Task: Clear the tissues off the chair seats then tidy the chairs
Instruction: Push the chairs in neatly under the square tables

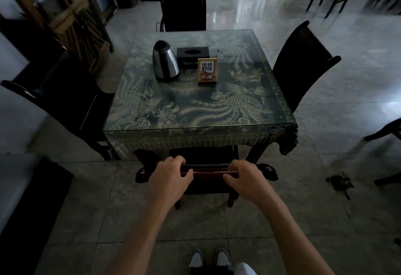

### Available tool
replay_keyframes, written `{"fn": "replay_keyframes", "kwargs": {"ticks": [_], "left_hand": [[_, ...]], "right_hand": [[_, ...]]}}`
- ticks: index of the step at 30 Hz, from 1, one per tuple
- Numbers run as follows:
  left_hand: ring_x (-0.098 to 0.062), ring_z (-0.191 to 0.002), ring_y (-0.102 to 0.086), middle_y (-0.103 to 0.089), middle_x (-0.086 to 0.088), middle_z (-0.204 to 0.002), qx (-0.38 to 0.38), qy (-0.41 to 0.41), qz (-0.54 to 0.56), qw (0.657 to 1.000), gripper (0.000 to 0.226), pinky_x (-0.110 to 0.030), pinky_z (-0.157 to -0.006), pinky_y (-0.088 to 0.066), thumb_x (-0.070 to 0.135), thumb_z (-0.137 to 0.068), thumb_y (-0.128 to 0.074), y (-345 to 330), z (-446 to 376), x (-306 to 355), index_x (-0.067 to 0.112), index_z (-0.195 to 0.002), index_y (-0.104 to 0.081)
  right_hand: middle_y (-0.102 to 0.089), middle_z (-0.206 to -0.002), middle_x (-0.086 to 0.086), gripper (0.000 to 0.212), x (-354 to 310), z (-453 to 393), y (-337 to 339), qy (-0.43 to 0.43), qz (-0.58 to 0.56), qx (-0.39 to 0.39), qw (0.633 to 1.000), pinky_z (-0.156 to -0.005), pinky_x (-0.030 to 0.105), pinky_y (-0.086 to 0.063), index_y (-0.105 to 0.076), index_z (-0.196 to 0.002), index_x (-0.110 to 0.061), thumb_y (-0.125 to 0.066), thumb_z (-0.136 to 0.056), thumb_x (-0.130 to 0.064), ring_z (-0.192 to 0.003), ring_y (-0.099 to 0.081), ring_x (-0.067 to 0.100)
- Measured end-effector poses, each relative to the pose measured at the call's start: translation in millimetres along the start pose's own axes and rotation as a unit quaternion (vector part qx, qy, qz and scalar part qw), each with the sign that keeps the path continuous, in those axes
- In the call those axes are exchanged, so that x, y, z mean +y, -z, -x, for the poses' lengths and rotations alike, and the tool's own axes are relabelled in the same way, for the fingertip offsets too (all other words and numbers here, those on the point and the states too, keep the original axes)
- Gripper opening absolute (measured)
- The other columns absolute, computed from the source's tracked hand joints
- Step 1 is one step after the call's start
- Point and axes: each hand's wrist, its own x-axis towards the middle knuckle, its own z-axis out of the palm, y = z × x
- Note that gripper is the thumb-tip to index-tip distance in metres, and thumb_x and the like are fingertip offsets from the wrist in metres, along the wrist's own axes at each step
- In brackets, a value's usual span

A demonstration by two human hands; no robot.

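A dim dining room with a grey tiled floor (325, 220) holds a square table (217, 132) covered by a dark cloth with pale floral pattern under a glass sheet. On the table stand a steel electric kettle (165, 63), a black tissue box (193, 54) and a small upright card sign (207, 71), grouped close together.

The near dark wooden chair (207, 171) stands at the table's near edge, its seat tucked under the tabletop. The left hand (170, 174) grips the chair's top rail, fingers curled over the far side, thumb on the near side. The right hand (244, 177) grips the same rail in the same manner, well apart from the left.

Three more dark chairs stand at the left side (52, 92), the right side (301, 64) and the far side (183, 8) of the table. No tissue shows on the visible seat surfaces.
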Motion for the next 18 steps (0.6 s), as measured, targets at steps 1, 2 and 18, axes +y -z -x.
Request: {"fn": "replay_keyframes", "kwargs": {"ticks": [1,2,18], "left_hand": [[-0.014,-0.095,-0.055,-0.059,0.008,-0.105,0.011,-0.014,-0.018,1.0,0.038,-0.031,-0.073,-0.052,0.053,-0.086,-0.059,6,-2,4,0.029,-0.116,-0.057],[-0.016,-0.099,-0.054,-0.059,0.007,-0.111,0.017,-0.025,-0.032,0.999,0.043,-0.031,-0.077,-0.05,0.054,-0.085,-0.058,11,-3,7,0.029,-0.121,-0.055],[-0.018,-0.119,-0.045,-0.047,0.008,-0.13,0.024,-0.064,-0.081,0.994,0.068,-0.036,-0.094,-0.044,0.067,-0.081,-0.054,42,-11,37,0.035,-0.138,-0.039]], "right_hand": [[-0.059,-0.101,-0.006,0.028,-4,1,7,0.016,0.022,0.013,1.0,-0.084,0.041,-0.051,-0.061,-0.107,-0.024,-0.061,-0.089,-0.045,-0.095,-0.057,0.018],[-0.058,-0.108,-0.005,0.033,-7,1,13,0.025,0.039,0.023,0.999,-0.088,0.042,-0.048,-0.06,-0.113,-0.024,-0.059,-0.089,-0.047,-0.103,-0.055,0.02],[-0.043,-0.142,-0.008,0.061,-22,-3,55,0.091,0.107,0.095,0.985,-0.105,0.042,-0.033,-0.039,-0.14,-0.032,-0.058,-0.086,-0.054,-0.13,-0.037,0.022]]}}
